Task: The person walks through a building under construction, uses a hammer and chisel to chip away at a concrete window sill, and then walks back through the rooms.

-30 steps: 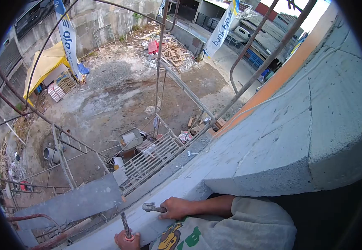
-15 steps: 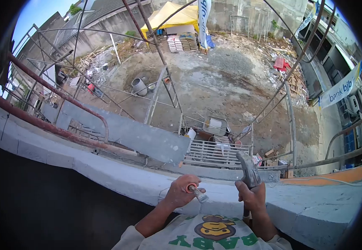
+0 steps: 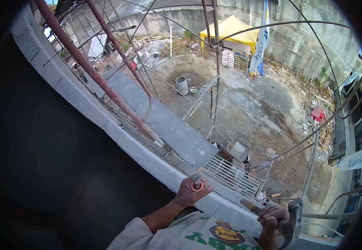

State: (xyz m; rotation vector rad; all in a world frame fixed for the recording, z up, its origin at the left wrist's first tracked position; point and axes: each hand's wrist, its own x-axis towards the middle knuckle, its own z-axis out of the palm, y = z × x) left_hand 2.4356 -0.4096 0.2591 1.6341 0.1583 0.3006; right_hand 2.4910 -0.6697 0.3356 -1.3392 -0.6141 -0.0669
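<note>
Head view looks steeply down from a high grey block parapet [image 3: 145,156] onto a building yard far below; the left hand [image 3: 192,192] is wrapped shut around a chisel [image 3: 196,181] with an orange ring at its butt, fingers curled fully round the shank, and the tool rests against the top of the ledge just where the wall curves toward the person. Only the chisel's upper end shows, so its long axis seems to run nearly along the line of sight, down and away into the block, butt end toward the camera; where its tip meets the ledge is hidden by the fist. The right hand [image 3: 272,216] is closed tight on the wooden handle of a hammer [image 3: 292,221], which lies to the right of the chisel and lower in the frame, its dark steel head at the far right, near the ledge's edge. So the chisel butt sits up and to the left of the hammer head, the two well apart, with bare ledge between them. Rusty scaffold pipes [image 3: 90,68] cross outside the wall, a grey plank [image 3: 164,121] and metal grating [image 3: 227,174] hang just beyond, and a yellow tent [image 3: 235,27] stands in the yard
</note>
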